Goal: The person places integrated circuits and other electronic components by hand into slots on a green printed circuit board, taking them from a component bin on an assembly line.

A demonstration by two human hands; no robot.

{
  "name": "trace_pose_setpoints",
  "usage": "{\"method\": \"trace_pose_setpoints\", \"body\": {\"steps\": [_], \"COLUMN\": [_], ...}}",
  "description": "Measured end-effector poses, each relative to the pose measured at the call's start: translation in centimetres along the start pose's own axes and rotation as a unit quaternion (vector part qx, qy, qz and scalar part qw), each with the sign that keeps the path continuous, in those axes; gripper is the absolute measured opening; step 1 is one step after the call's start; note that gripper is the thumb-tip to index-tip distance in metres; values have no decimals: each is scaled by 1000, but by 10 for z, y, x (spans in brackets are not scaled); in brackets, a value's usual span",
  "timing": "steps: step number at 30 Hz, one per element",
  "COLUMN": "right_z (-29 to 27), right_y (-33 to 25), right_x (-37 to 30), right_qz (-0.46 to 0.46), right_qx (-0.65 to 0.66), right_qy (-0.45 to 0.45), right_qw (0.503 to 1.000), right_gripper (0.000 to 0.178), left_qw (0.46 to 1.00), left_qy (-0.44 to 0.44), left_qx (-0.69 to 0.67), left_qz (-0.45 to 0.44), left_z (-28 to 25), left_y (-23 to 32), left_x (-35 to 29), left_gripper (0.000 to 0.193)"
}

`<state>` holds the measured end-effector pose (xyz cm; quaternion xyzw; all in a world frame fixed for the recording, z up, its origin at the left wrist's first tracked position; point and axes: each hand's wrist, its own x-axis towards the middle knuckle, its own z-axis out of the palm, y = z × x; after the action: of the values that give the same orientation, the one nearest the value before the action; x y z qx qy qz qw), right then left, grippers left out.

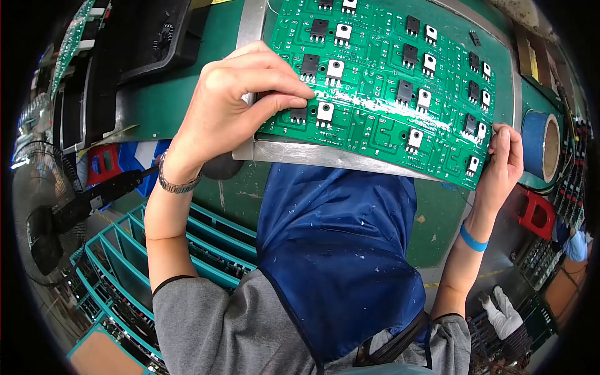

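Note:
A large green circuit board (pixel 375 128) lies tilted before me, bearing rows of paired black and white-faced transistors. At its left near part, the thumb and forefinger of my left hand (pixel 240 94) pinch together at a black transistor (pixel 298 115), whose top is hidden behind the thumb. A white-faced transistor (pixel 325 114) stands just right of it. My right hand (pixel 505 153) is closed on the board's right edge, fingers curled. Along the near edge, two white-faced transistors, one at the middle (pixel 414 139) and one at the right corner (pixel 473 165), have no black one beside them.
Under the board runs a metal-edged frame (pixel 312 155) on a green bench. A black bin (pixel 178 56) with small dark parts sits at far left, and a roll of blue tape (pixel 542 144) at right. Teal racks (pixel 125 240) and a fan (pixel 47 206) stand at left.

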<state>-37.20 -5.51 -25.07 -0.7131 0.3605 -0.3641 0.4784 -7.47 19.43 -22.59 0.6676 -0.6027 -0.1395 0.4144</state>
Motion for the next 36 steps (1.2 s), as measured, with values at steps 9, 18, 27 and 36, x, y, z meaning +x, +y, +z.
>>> {"method": "trace_pose_setpoints", "body": {"steps": [9, 18, 27, 36], "right_z": [2, 1, 8, 122], "right_y": [0, -3, -109, -127], "right_x": [0, 2, 35, 126], "right_qz": [2, 9, -124, -221], "right_qx": [0, 1, -148, -306], "right_qy": [3, 2, -137, -430], "right_qw": [1000, 1000, 972, 820], "right_gripper": [17, 17, 16, 22], "left_qw": [999, 993, 988, 979], "left_qy": [-24, -22, 64, 81], "left_qx": [18, 118, 124, -7], "left_qz": [13, -22, -60, -185], "left_z": [-2, -1, -10, 8], "left_y": [1, 24, 26, 37], "left_x": [1, -4, -10, -27], "left_gripper": [19, 34, 31, 67]}}
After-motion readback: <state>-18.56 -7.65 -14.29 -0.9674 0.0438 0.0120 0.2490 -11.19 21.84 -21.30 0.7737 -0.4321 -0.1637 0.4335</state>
